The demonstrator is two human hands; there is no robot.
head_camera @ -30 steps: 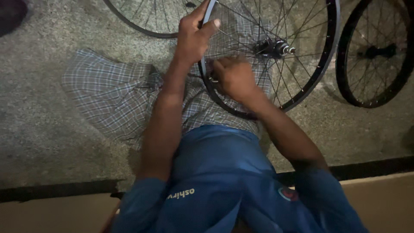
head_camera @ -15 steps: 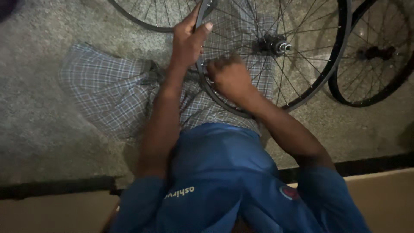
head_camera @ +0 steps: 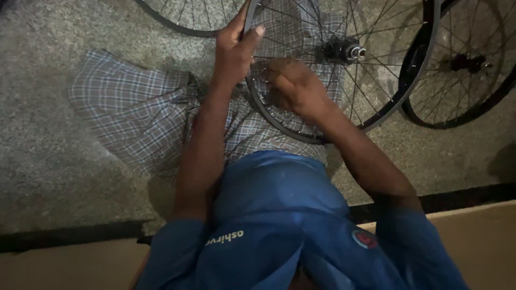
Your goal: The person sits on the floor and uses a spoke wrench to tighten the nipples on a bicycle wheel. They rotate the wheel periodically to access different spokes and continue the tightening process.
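Note:
A black spoked bicycle wheel (head_camera: 398,102) rests over my lap, its silver hub (head_camera: 344,51) near the top of the view. My left hand (head_camera: 234,51) grips the wheel's rim at its left side, thumb on top. My right hand (head_camera: 295,86) is closed among the spokes just inside the rim, fingers pinched on something small that I cannot make out. I wear a blue shirt (head_camera: 274,215) and a grey checked cloth (head_camera: 134,107) over my legs.
A second black wheel (head_camera: 462,70) lies on the speckled stone floor at the right. Part of a third wheel rim (head_camera: 183,21) shows at the top left. A dark strip (head_camera: 64,233) and a tan ledge run along the bottom.
The view has shifted slightly; both hands stay on the wheel. My right hand has moved a little up along the spokes near the rim.

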